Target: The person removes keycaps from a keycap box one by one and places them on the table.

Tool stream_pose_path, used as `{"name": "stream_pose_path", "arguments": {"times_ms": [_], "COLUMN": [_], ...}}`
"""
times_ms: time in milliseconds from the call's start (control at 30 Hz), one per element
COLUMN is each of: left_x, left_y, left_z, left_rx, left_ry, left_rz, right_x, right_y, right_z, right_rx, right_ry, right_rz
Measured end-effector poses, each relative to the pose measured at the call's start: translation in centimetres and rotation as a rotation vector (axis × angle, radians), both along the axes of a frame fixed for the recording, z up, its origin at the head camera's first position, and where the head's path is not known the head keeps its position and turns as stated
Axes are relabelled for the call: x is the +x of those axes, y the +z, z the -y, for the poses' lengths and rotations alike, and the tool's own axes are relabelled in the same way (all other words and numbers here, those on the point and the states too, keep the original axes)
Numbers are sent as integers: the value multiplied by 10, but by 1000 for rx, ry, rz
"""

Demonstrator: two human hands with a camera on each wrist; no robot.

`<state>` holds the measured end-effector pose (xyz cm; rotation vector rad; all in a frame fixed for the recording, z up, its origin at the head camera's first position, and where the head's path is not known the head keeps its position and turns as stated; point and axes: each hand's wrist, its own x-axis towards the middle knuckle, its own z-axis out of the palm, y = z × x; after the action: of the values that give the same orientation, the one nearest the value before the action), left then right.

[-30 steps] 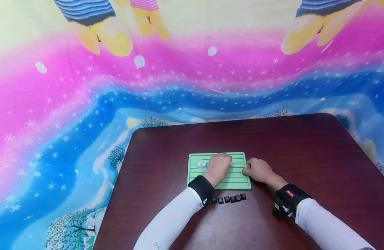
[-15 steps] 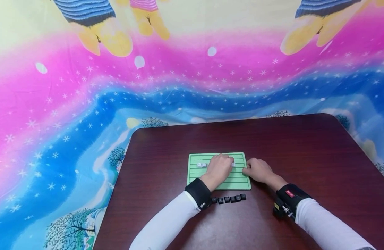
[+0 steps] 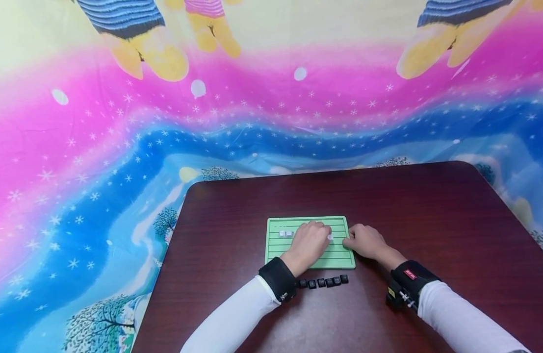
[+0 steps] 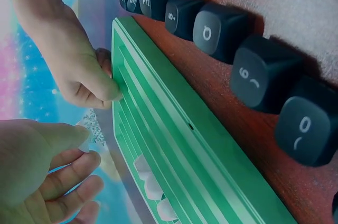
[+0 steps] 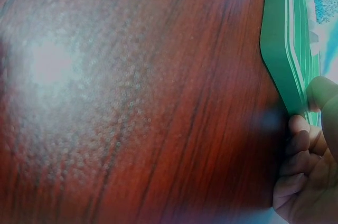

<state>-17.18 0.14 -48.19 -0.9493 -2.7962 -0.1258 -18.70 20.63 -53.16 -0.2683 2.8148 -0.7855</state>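
Note:
A green ridged board (image 3: 342,254) lies on the table, with several white keycaps (image 4: 153,187) in one of its grooves. Over the board, my left hand (image 3: 307,246) pinches a small white keycap (image 3: 330,237) between thumb and fingertip; most of that keycap is hidden by the fingers. My right hand (image 3: 367,241) grips the board's right edge, thumb on top and curled fingers against the side, as the right wrist view shows. Near the board's front edge stands a row of black keycaps (image 4: 211,31) with white letters and digits.
The dark red-brown wooden table (image 3: 421,211) has its far edge close to a colourful printed cloth (image 3: 262,98). Black straps with cameras sit on both wrists. The left wrist strap (image 3: 277,279) overlaps the left end of the black keycap row in the head view.
My left hand, with the white keycap, has shifted a little to the right and nearer to me over the board. The right hand keeps its place on the board's edge.

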Motion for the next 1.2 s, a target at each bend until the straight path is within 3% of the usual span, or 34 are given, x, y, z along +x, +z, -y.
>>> {"name": "stream_pose_path", "arguments": {"times_ms": [400, 1200], "left_x": [7, 29], "left_y": [-4, 10], "left_z": [-1, 1], "left_rx": [4, 16], "left_ry": [-21, -69], "left_rz": [-37, 21], "right_x": [0, 1], "right_y": [0, 0], "right_z": [0, 0], "right_rx": [-4, 0], "right_ry": [2, -2], "right_rz": [-1, -5]}}
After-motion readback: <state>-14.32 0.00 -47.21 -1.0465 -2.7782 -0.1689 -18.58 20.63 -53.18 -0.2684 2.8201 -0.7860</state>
